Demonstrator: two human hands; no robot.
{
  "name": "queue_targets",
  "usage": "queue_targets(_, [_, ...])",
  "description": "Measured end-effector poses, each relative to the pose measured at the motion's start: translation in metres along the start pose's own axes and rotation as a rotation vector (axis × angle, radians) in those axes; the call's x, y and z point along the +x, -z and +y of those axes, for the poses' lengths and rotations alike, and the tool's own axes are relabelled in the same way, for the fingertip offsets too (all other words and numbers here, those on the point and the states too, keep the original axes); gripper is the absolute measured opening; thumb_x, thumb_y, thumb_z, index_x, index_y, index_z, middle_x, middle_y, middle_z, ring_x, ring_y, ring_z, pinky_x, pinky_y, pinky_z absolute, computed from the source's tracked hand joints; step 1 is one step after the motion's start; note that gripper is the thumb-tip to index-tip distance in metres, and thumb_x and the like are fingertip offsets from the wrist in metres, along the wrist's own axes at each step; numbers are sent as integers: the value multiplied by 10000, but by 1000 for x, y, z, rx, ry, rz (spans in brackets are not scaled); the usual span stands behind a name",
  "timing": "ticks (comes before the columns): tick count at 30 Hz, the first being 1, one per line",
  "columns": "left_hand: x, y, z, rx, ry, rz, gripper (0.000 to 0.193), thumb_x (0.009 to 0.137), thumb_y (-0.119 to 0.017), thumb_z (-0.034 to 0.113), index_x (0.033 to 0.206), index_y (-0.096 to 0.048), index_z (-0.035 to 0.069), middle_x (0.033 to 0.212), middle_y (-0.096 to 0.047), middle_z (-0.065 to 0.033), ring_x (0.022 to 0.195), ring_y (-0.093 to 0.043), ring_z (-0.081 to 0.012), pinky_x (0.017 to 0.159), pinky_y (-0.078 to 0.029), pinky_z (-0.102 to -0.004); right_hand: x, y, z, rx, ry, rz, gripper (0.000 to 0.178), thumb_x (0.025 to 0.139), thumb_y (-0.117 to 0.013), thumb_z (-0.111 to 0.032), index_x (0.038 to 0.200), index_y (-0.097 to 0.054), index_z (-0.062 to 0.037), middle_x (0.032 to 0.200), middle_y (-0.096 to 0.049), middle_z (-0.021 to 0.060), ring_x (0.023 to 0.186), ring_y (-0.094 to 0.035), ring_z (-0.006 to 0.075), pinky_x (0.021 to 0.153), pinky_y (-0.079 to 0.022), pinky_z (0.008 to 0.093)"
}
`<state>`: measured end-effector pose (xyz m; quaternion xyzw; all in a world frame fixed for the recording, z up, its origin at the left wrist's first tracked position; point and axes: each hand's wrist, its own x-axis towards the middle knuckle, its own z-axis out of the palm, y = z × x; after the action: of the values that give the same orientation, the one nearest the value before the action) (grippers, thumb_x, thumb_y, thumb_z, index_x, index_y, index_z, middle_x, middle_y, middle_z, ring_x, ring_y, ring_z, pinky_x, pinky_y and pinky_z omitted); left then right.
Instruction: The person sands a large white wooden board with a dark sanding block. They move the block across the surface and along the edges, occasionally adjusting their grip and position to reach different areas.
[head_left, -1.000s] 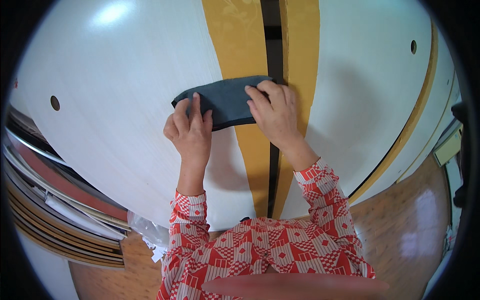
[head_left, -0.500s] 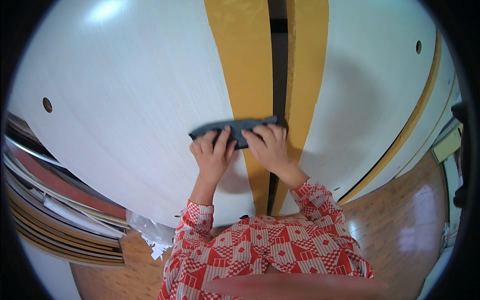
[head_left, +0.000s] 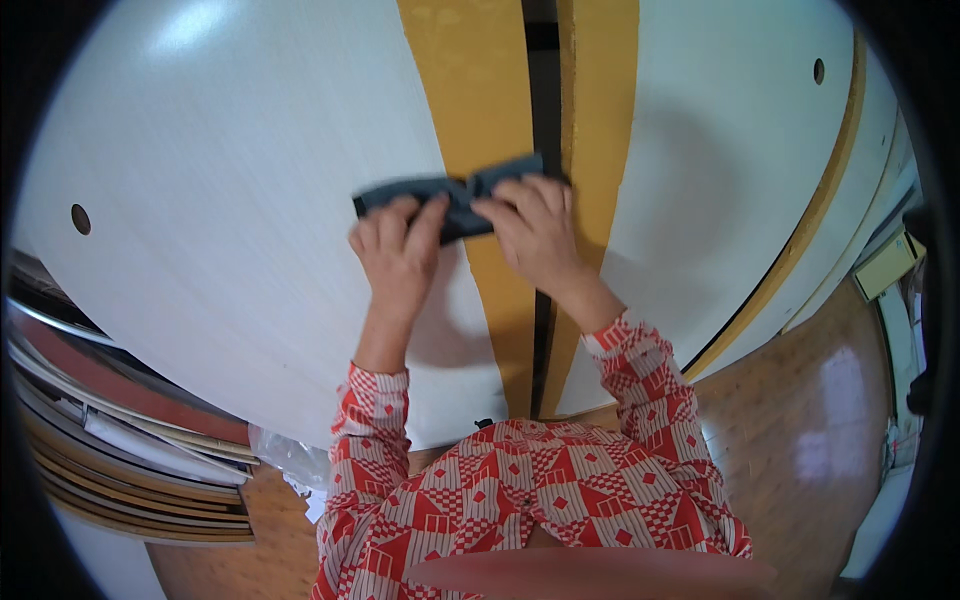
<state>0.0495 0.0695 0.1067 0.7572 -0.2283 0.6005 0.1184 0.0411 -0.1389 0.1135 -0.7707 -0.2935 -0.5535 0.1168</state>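
Both hands grip a dark grey folded strip [head_left: 440,187], cloth-like or paper-like; its exact kind I cannot tell. It is creased near the middle, and its right half tilts upward. My left hand [head_left: 398,245] pinches the left half, fingers bent over its near edge. My right hand [head_left: 535,228] holds the right half, the thumb close to the crease. Beneath the strip lie a white panel [head_left: 280,250] and the yellow-brown band [head_left: 475,110] along its right side. Whether the strip touches the panel or hovers above it is hard to tell.
A dark gap [head_left: 545,120] separates this panel from a second white panel [head_left: 700,170] with a yellow-brown edge. Round holes pierce both panels. Stacked boards [head_left: 130,480] stand at the lower left, beside clear plastic wrapping [head_left: 295,455]. Wooden floor [head_left: 760,440] shows at the lower right.
Both hands have moved away from my body and slightly left, carrying the grey strip. The strip has become more creased in the middle, its right end raised.
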Motion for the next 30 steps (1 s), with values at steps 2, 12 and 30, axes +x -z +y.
queue_targets(2, [44, 0, -6, 45, -5, 67, 355, 804, -762, 162, 1151, -750, 235, 1067, -613, 19, 988, -555, -207, 876, -377, -370, 42, 4, 12, -12, 12, 45, 232, 848, -677, -121, 1061, -747, -179, 1110, -616, -12, 1107, -546, 245, 933, -408, 438])
queue_targets(12, [-6, 0, 6, -70, -1, -39, 294, 827, -783, 189, 1118, -755, 222, 1031, -615, 21, 965, -550, -212, 834, -383, -384, -12, -1, 4, 24, -27, -30, 256, 842, -695, -117, 1078, -744, -204, 1115, -612, -24, 1110, -531, 238, 928, -390, 431])
queue_targets(30, [-107, 10, -10, -126, 73, -36, 320, 769, -787, 98, 1058, -735, 226, 973, -602, 3, 885, -575, -205, 807, -366, -394, -71, -19, -56, 81, 23, -231, 209, 877, -680, -198, 1073, -750, -215, 1103, -619, -50, 1104, -518, 198, 888, -339, 409])
